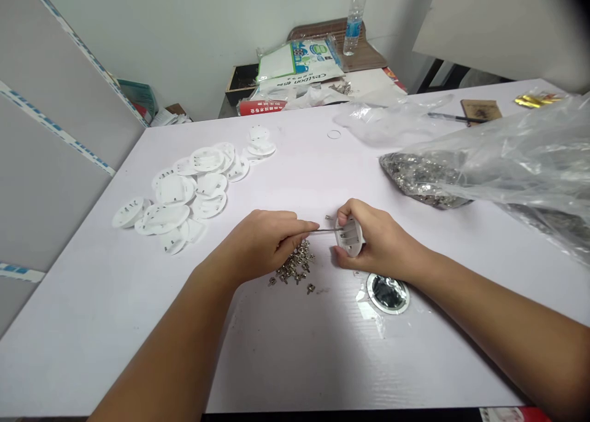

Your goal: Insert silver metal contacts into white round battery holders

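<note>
- Head view: the left hand is curled, with thumb and fingertips pinching a thin metal tool, whose tip reaches the opening of the piece in the other hand.
- The right hand wraps around a round white plastic cover, holding it on edge just above the worktop, with fingers over the top and thumb below.
- Step in hand: the tool is working at small metal parts seated in the cover's slots, though the fingers hide exactly how they meet.
- A loose heap of small metal clips lies directly beneath and beside the left hand, with a few strays near the right hand.
- Just past the right hand, a round silver-rimmed tape roll lies flat.
- Further right sits a plastic bag of metal clips, partly under a large clear plastic sheet.
- To the left, a scattered pile of matching white covers lies well apart from both hands.
- At the far edge are a pen and a small wooden square; beyond the worktop stands a water bottle.
</note>
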`<state>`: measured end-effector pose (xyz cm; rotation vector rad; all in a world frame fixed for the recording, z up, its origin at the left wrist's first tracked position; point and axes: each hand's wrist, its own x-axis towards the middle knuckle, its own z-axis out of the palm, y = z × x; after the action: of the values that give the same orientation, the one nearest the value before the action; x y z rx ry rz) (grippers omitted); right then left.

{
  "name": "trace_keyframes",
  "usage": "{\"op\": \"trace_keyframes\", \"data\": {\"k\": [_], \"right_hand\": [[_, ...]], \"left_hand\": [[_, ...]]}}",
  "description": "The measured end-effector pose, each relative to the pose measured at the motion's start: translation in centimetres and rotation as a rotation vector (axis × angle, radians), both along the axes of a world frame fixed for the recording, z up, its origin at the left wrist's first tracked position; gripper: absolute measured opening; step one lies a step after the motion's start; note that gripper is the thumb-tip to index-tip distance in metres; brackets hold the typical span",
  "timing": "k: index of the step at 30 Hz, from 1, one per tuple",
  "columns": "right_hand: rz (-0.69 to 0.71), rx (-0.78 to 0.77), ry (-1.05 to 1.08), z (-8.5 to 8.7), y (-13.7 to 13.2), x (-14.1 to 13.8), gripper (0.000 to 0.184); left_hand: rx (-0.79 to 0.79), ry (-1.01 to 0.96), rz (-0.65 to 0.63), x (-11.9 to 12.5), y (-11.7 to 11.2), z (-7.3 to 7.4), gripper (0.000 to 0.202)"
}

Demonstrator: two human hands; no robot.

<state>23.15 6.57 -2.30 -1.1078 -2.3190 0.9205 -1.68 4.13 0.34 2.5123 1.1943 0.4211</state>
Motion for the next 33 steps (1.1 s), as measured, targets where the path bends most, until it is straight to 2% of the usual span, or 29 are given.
{"op": "trace_keyframes", "data": {"k": [12, 25, 33], "right_hand": [[-0.005, 0.005, 0.000, -0.01, -0.01, 0.00, 0.036], [-0.003, -0.014, 0.016, -0.04, 0.00, 0.04, 0.036], [-0.003, -0.018, 0.011, 0.04, -0.19, -0.04, 0.037]], "left_hand": [[0.012, 0.021, -0.097, -0.03, 0.15, -0.37, 0.043], [-0.071, 0.002, -0.054, 0.08, 0.26, -0.16, 0.042], [-0.155, -0.078, -0.039, 0.30, 0.27, -0.22, 0.038]]}}
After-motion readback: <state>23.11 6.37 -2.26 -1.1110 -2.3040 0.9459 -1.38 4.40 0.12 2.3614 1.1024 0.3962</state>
